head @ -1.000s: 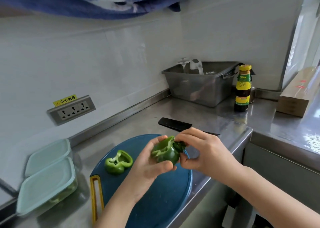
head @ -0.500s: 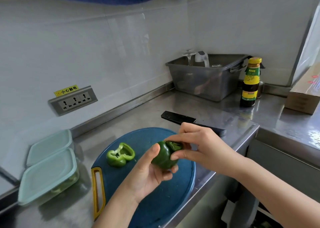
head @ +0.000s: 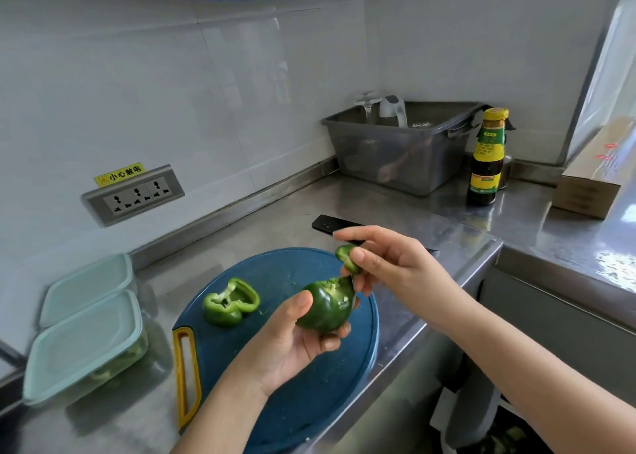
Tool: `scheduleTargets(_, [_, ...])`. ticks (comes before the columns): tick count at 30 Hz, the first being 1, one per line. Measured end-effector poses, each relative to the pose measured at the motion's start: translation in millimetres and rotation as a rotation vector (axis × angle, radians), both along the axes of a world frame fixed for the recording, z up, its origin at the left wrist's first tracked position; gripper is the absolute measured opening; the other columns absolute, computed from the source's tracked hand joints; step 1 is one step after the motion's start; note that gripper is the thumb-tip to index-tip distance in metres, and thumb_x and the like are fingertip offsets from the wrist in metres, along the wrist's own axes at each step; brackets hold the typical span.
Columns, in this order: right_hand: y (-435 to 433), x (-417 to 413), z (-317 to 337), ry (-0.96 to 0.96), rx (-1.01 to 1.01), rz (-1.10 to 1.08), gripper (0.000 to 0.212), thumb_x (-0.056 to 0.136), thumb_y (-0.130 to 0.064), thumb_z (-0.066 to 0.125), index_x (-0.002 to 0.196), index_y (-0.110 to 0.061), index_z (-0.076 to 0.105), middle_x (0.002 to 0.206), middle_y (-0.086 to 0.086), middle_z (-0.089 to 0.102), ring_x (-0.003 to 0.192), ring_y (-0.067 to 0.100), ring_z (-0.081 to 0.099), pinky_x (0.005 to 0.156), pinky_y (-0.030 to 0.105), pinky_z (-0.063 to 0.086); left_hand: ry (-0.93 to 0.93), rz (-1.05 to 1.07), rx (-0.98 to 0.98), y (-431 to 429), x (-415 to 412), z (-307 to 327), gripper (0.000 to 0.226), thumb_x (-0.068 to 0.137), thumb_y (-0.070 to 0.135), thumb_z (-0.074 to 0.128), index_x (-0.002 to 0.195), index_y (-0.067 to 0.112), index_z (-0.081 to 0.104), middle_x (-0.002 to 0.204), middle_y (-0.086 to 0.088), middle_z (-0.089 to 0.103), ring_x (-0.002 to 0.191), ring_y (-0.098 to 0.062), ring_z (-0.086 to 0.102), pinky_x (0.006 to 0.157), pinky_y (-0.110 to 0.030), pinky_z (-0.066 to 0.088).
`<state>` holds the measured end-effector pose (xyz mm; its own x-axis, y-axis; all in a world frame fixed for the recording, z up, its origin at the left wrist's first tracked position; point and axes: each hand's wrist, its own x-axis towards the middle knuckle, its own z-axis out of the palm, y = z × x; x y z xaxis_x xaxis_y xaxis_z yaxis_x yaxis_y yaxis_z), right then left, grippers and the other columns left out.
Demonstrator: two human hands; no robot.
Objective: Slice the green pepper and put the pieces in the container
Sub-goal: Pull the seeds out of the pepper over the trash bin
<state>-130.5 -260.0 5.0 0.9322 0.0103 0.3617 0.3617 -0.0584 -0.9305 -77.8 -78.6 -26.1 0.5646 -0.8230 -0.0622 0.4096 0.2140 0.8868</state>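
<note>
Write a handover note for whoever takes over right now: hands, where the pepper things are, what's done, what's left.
Left hand holds a pepper half above the cutting board. Right hand pinches a small green piece close to it.
The other pepper half lies on the board, cut side up. Knife lies on the counter behind the board. Two containers, lids on, at the left.
Done: pepper halved. Left: slicing, filling a container.
</note>
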Motion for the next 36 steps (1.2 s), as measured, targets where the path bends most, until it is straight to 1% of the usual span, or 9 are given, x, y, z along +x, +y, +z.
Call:
scheduleTargets(7, [-36.3, -34.2, -9.1, 0.135, 0.285, 0.074, 0.035, 0.079, -0.01, 0.062, 0.114, -0.006, 0.064, 0.089, 0.012, 0.067, 0.075, 0.019, 0.063, 0.068, 0.024, 0.053, -0.041, -0.026, 0.034, -28.8, -14.3, -2.2, 0.098, 0.036, 0.054, 0.089, 0.118, 0.009, 0.059, 0.092, -0.009, 0.062, 0.073, -0.018, 0.061, 0.057, -0.023, 0.052])
scheduleTargets(13, [-100.2, -90.4, -27.2, 0.239, 0.301, -0.135, 0.053, 0.051, -0.037, 0.089, 0.091, -0.005, 0.074, 0.078, 0.012, 0.068, 0.061, 0.014, 0.059, 0.056, 0.019, 0.049, 0.054, -0.049, 0.071, -85.4, -49.7, -8.4, 0.098, 0.031, 0.054, 0.09, 0.109, 0.002, 0.059, 0.081, -0.011, 0.066, 0.066, -0.02, 0.063, 0.052, -0.023, 0.052])
scheduleTargets(18, [-143.5, -139.2, -56.3, 0.442, 0.257, -0.238, 0.029, 0.077, -0.007, 0.068, 0.104, 0.004, 0.066, 0.086, 0.02, 0.066, 0.07, 0.019, 0.063, 0.064, 0.022, 0.054, 0.236, -0.037, 0.112, -129.3, -73.8, -24.9, 0.097, 0.03, 0.047, 0.092, 0.109, 0.0, 0.062, 0.099, -0.022, 0.064, 0.07, -0.027, 0.067, 0.054, -0.027, 0.056])
scheduleTargets(22, [-162.0, -155.3, -90.2, 0.532, 0.075, -0.449, 0.013, 0.084, -0.001, 0.065, 0.096, -0.001, 0.068, 0.078, 0.014, 0.069, 0.067, 0.019, 0.064, 0.067, 0.025, 0.057, 0.348, -0.034, 0.142, -156.7, -90.0, -42.1, 0.065, 0.069, 0.045, 0.075, 0.112, 0.0, 0.059, 0.105, -0.023, 0.062, 0.075, -0.029, 0.067, 0.057, -0.028, 0.057])
scheduleTargets(24, [-169.0, -158.1, -111.0, 0.606, -0.09, -0.565, 0.01, 0.085, -0.005, 0.065, 0.094, -0.004, 0.07, 0.078, 0.014, 0.071, 0.064, 0.017, 0.066, 0.071, 0.03, 0.059, 0.379, -0.034, 0.157, -167.7, -98.1, -50.2, 0.06, 0.073, 0.04, 0.065, 0.115, -0.001, 0.057, 0.105, -0.023, 0.062, 0.078, -0.03, 0.067, 0.06, -0.029, 0.057])
scheduleTargets(27, [-173.0, -161.7, -131.1, 0.687, -0.303, -0.684, 0.016, 0.088, -0.019, 0.064, 0.1, -0.012, 0.07, 0.077, 0.006, 0.072, 0.064, 0.017, 0.067, 0.075, 0.031, 0.058, 0.4, -0.035, 0.177, -177.7, -108.3, -57.5, 0.061, 0.072, 0.039, 0.064, 0.116, -0.002, 0.055, 0.101, -0.022, 0.063, 0.079, -0.03, 0.067, 0.062, -0.028, 0.058])
scheduleTargets(29, [-172.9, -165.4, -127.7, 0.621, -0.396, -0.769, 0.015, 0.089, -0.026, 0.061, 0.098, -0.02, 0.071, 0.077, 0.0, 0.071, 0.066, 0.017, 0.067, 0.075, 0.033, 0.057, 0.378, -0.043, 0.191, -179.9, -111.3, -60.2, 0.06, 0.075, 0.044, 0.069, 0.113, -0.001, 0.056, 0.099, -0.021, 0.065, 0.078, -0.029, 0.067, 0.062, -0.028, 0.057])
scheduleTargets(32, [-165.5, -171.2, -105.8, 0.299, -0.331, -0.831, 0.009, 0.085, -0.029, 0.067, 0.084, -0.022, 0.072, 0.07, 0.0, 0.068, 0.066, 0.018, 0.064, 0.069, 0.039, 0.055, 0.339, -0.064, 0.194, -178.8, -110.3, -60.7, 0.055, 0.069, 0.039, 0.067, 0.109, 0.0, 0.059, 0.098, -0.02, 0.066, 0.08, -0.029, 0.067, 0.062, -0.028, 0.057])
scheduleTargets(36, [-147.2, -177.7, -75.4, -0.067, -0.331, -0.677, 0.017, 0.07, -0.025, 0.08, 0.083, -0.017, 0.074, 0.08, 0.0, 0.061, 0.064, 0.019, 0.056, 0.059, 0.027, 0.047, 0.305, -0.099, 0.177, -176.8, -107.1, -57.9, 0.055, 0.068, 0.04, 0.069, 0.108, 0.002, 0.063, 0.104, -0.02, 0.064, 0.082, -0.028, 0.067, 0.065, -0.029, 0.057])
